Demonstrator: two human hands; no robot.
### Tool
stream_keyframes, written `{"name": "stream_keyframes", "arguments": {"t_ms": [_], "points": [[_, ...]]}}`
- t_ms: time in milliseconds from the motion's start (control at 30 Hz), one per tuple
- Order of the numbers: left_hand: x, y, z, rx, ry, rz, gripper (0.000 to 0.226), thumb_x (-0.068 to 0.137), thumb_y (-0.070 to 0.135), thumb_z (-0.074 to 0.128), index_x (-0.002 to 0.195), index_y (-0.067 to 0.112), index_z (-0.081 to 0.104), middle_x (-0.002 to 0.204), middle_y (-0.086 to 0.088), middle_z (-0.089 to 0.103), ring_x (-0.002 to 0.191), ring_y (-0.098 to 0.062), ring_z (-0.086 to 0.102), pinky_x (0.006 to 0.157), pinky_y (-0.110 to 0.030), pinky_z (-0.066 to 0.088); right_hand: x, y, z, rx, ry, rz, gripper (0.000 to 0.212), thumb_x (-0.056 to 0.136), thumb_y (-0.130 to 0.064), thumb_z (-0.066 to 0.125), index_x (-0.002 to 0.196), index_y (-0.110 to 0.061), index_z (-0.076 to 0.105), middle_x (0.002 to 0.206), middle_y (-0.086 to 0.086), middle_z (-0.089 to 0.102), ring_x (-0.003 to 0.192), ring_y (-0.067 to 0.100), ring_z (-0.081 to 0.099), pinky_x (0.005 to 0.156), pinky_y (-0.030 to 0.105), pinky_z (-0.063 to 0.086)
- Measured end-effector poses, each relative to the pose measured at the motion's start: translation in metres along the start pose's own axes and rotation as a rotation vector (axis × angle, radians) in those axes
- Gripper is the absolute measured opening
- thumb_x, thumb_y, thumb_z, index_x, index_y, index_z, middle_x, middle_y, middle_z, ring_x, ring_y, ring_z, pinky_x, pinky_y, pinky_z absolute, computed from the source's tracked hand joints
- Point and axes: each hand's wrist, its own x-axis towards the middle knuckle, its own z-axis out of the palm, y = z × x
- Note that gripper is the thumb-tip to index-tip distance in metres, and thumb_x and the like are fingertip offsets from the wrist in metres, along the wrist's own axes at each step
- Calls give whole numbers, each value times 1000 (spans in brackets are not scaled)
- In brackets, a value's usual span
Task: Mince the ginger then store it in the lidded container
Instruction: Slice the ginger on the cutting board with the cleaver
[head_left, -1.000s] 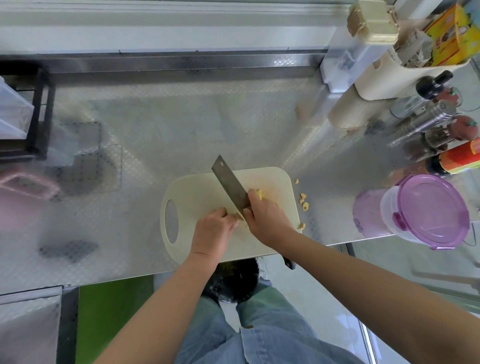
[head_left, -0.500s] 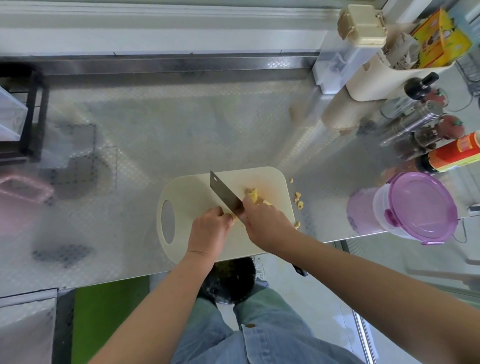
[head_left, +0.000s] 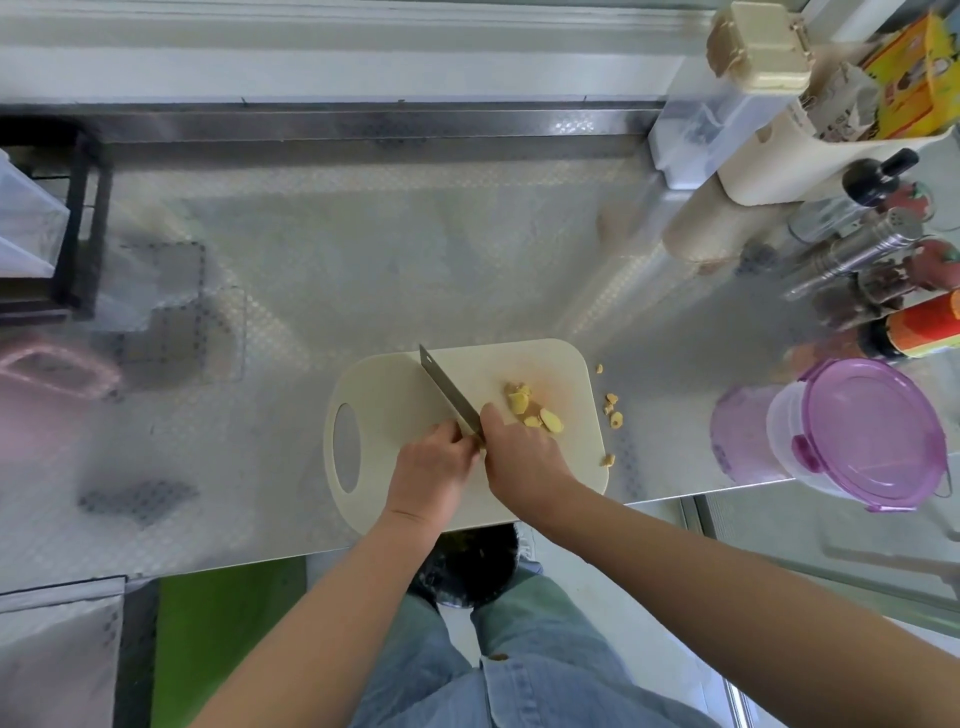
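While my right hand (head_left: 524, 462) grips the knife (head_left: 448, 396) mid-frame, my left hand (head_left: 431, 467) curls beside it on the board (head_left: 389, 379), contents unseen; ginger (head_left: 519, 402) lies right of the blade.

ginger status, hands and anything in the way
Right hand grips knife, left hand curled beside blade. Ginger in coarse chunks on cutting board, few bits off it on counter. Container lid on.

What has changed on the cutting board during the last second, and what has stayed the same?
The knife and the right hand gripping it shifted slightly left, uncovering more ginger slices to the blade's right. The left hand stays curled beside the blade. The cutting board, lidded container and spilled bits did not move.
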Motion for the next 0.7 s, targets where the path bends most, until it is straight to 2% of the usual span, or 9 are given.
{"name": "stream_keyframes", "arguments": {"t_ms": [167, 300, 433, 567, 700], "points": [[0, -1, 1, -5, 30, 23, 28, 51, 3, 89, 58, 12, 64, 55, -6, 53, 43, -27, 51, 34, -23, 32, 4, 3, 8, -32, 18, -33, 18, 94, -7, 40, 110, -12, 34, 89, 11, 63, 77, 34, 61, 59, 34, 37], [-2, -2, 4, -9, 44, 14, 31, 49, 0, 89, 57, 12, 61, 55, -5, 50, 44, -26, 50, 33, -25, 33, 8, 6, 5, 36, 32, -25, 15, 96, -11, 41, 110, -10, 35, 88, 13, 62, 77, 35, 61, 57, 36, 39], [-4, 1, 4, -57, 62, -22, 30, 52, -2, 87, 58, 12, 62, 58, -6, 48, 44, -25, 46, 32, -27, 37, 13, 17, -1, 95, 69, 37, 26, 100, -17, 39, 123, -6, 35, 95, 16, 59, 84, 37, 60, 60, 36, 38], [-5, 2, 3, -124, 51, -81, 24, 57, -1, 87, 62, 13, 67, 59, -5, 49, 44, -25, 47, 35, -31, 42, 6, 22, -14, 175, 53, -43, 19, 99, -19, 41, 113, -8, 35, 76, 8, 47, 67, 32, 46, 57, 35, 32], [-5, 1, 5, -125, 35, -108, 23, 59, 1, 87, 63, 13, 68, 60, -6, 52, 45, -27, 50, 37, -30, 44, -3, 16, -22, 133, 41, -97, 11, 98, -19, 41, 106, -12, 36, 78, 5, 45, 68, 26, 45, 52, 32, 30]]}}
